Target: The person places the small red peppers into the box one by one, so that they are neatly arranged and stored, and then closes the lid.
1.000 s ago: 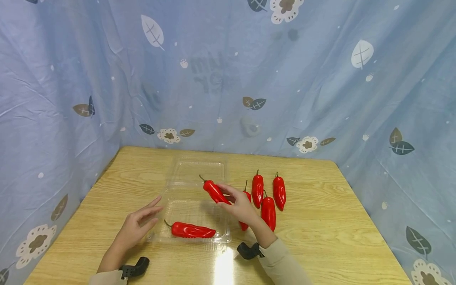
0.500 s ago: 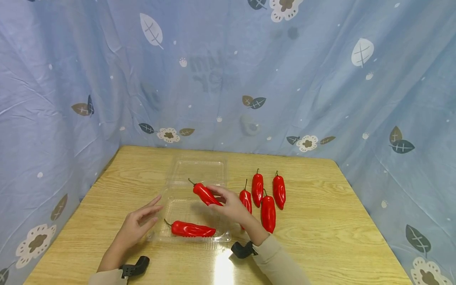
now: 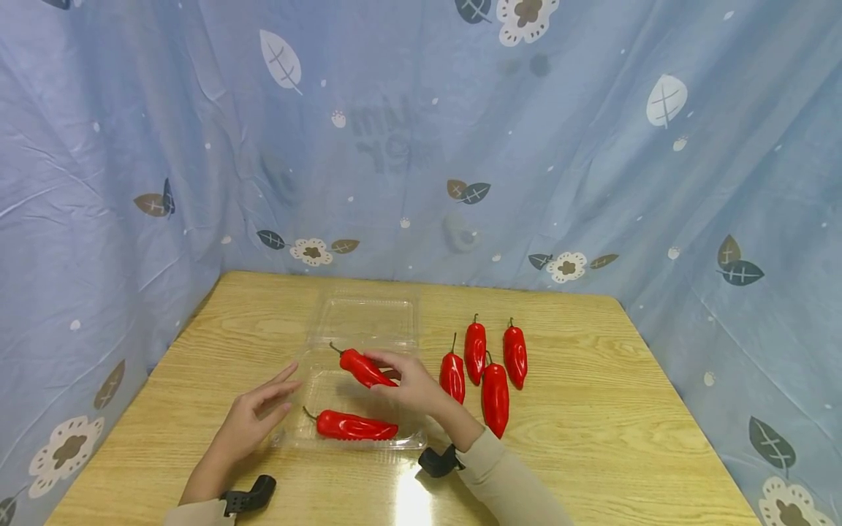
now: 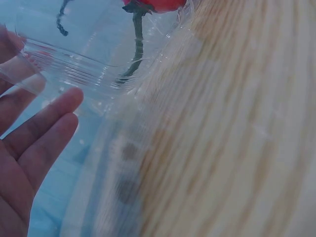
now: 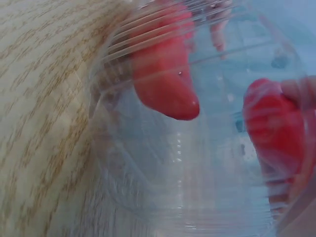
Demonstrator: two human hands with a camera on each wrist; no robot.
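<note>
My right hand grips a red pepper by its tapered end, over the clear plastic clamshell box. The held pepper's green stem points to the back left. A second red pepper lies crosswise in the front of the box, stem to the left. My left hand stands at the box's left side with fingers extended, holding nothing. In the left wrist view, the fingertips of the left hand are right at the clear wall. Through the plastic in the right wrist view shows the lying pepper's tip.
Several more red peppers lie on the wooden table to the right of the box. The box's opened lid lies flat behind its base. A blue patterned curtain surrounds the table's back and sides.
My right hand has moved left and slightly lower with its pepper, farther over the box. More of the pepper beside that wrist now shows. The left hand has stayed in place.
</note>
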